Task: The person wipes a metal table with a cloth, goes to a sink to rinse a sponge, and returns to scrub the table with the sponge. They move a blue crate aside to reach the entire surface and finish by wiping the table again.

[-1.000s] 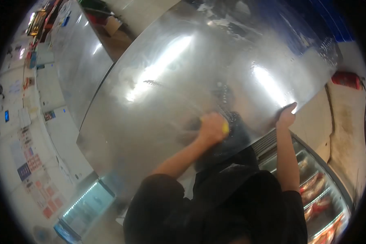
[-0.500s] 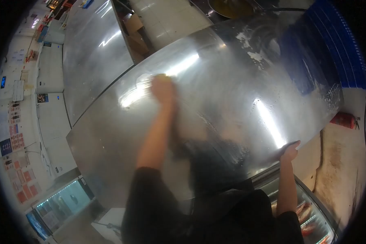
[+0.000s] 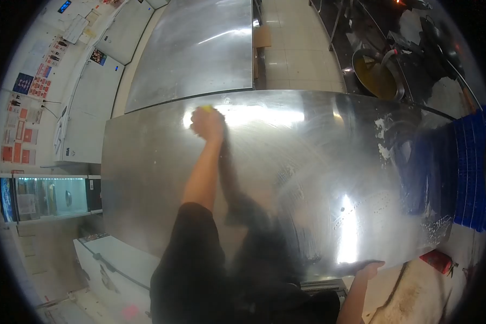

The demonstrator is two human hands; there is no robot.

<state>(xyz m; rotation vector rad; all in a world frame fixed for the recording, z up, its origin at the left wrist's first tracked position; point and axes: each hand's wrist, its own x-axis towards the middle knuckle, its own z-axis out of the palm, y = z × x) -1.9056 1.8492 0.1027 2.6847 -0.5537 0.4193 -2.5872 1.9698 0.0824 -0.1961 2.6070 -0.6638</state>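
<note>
My left hand (image 3: 206, 125) presses down near the far edge of the stainless steel table (image 3: 162, 178), its fingers closed round a small yellow sponge (image 3: 207, 108). Only the sponge's top shows; the fingers cover the rest. Streaky wet marks and patches of white foam (image 3: 383, 151) lie on the metal towards the right. At the near right edge my right hand (image 3: 368, 270) rests against the tabletop, fingers stretched out, with no loose object visible in it.
Blue plastic crates (image 3: 470, 173) stand against the table's right end. Beyond the far edge are a second steel table (image 3: 200, 54) and a pot of yellowish liquid (image 3: 375, 75). A red fire extinguisher (image 3: 437, 261) is low on the right; white freezers (image 3: 86, 119) line the left.
The camera view has turned, so the table now lies level across it. My left hand stays on the tabletop with the sponge, near the far edge. My right hand remains at the near edge.
</note>
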